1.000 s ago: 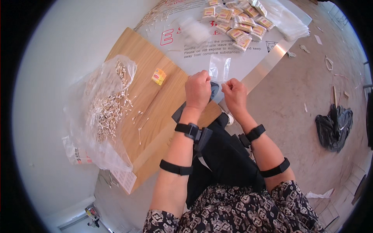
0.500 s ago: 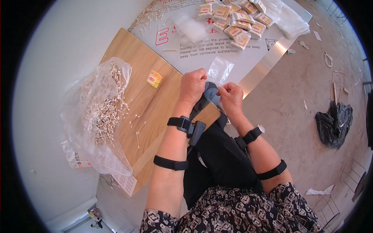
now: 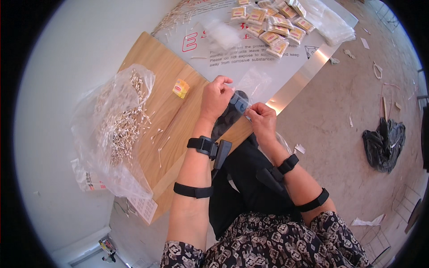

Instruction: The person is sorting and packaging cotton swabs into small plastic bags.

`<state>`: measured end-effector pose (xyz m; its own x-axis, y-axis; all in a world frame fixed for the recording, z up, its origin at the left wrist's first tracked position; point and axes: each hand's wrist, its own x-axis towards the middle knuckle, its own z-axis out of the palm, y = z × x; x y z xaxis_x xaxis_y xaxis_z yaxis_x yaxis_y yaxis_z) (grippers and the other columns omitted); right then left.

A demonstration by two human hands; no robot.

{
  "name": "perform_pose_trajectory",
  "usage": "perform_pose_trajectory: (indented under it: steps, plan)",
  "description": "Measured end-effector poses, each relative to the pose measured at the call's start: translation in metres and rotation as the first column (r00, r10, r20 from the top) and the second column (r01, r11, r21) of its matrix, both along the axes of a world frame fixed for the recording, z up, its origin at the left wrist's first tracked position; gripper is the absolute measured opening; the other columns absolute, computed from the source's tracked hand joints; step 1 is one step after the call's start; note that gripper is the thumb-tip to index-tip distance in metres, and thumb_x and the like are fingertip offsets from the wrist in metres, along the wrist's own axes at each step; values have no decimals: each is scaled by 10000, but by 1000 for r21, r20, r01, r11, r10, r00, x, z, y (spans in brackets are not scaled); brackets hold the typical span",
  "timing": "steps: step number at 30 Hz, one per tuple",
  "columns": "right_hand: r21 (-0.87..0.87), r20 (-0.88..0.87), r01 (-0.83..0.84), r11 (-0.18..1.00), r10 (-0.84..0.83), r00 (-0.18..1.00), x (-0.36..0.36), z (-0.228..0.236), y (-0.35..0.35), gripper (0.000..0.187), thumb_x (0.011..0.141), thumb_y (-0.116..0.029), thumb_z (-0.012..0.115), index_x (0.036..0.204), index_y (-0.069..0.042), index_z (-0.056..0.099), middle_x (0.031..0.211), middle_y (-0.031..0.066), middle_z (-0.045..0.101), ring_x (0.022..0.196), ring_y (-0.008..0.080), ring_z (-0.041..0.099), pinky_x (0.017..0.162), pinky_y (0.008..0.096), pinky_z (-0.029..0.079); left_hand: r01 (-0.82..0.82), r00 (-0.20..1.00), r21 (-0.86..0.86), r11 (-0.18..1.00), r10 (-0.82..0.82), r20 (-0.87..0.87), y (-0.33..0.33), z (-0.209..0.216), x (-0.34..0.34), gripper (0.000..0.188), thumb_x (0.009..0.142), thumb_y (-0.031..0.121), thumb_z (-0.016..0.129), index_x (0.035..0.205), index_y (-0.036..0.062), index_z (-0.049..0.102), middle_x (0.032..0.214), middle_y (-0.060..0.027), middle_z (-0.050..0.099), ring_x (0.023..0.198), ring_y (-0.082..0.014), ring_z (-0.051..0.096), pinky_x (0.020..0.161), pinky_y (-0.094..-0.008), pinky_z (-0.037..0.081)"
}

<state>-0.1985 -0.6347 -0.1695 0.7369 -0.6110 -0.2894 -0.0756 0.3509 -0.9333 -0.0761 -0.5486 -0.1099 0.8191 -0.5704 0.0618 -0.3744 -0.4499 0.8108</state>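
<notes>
A small clear plastic bag [image 3: 255, 83] is stretched between my hands, its open area lying over the printed sheet. My left hand [image 3: 216, 102] pinches the bag's near left edge, thumb and fingertips together. My right hand [image 3: 262, 119] pinches its near right corner, lower and closer to me. Beneath the bag and between my hands is a dark, rounded object [image 3: 229, 117] with a bluish patch; its kind is unclear. To the left, a small stack of yellow cards [image 3: 181, 88] lies on the wooden board.
A large clear bag of loose cotton swabs [image 3: 120, 134] slumps on the wooden board [image 3: 172, 71] at left. Several filled swab packets [image 3: 279, 27] are heaped at the back, beside a pile of empty plastic bags [image 3: 328, 22]. A black plastic bag [image 3: 384, 145] lies on the floor at right.
My right hand has come slightly nearer and left, and my left hand has shifted left with its fingers raised. The small bag has moved with them and looks more spread out.
</notes>
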Motion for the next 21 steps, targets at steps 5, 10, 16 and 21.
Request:
perform_pose_trajectory:
  steps: [5, 10, 16, 21]
  plan:
    - [21, 9, -103, 994, 103, 995, -8, 10, 0, 34, 736, -25, 642, 746, 7, 635, 659, -12, 582, 603, 62, 489, 533, 233, 393, 44, 993, 24, 999, -41, -115, 11, 0, 3, 124, 842, 76, 616, 889, -28, 666, 711, -4, 625, 670, -57, 530, 614, -225, 440]
    - [287, -49, -32, 957, 48, 998, -9, 26, -7, 103, 750, -50, 685, 835, -5, 649, 730, -14, 593, 636, 51, 480, 554, 223, 385, 57, 990, 33, 998, -52, -133, 17, -1, 0, 128, 840, 72, 620, 893, -37, 660, 728, -9, 644, 672, -62, 539, 619, -231, 447]
    - [191, -12, -122, 974, 126, 992, -5, 3, 5, 106, 750, -66, 719, 759, 7, 642, 716, 0, 585, 669, 88, 513, 628, 238, 411, 76, 994, 200, 977, -90, 61, 29, -7, 2, 91, 819, 62, 617, 843, -22, 645, 772, -76, 590, 703, -165, 555, 657, -283, 452]
    - [-343, 79, -10, 939, 39, 996, -4, -6, 17, 127, 709, -59, 702, 697, 9, 596, 861, 92, 597, 815, 205, 562, 733, 319, 445, 61, 976, 276, 959, -115, 184, 43, -13, 0, 75, 787, 76, 632, 789, 2, 635, 818, -105, 549, 828, -264, 527, 740, -357, 440]
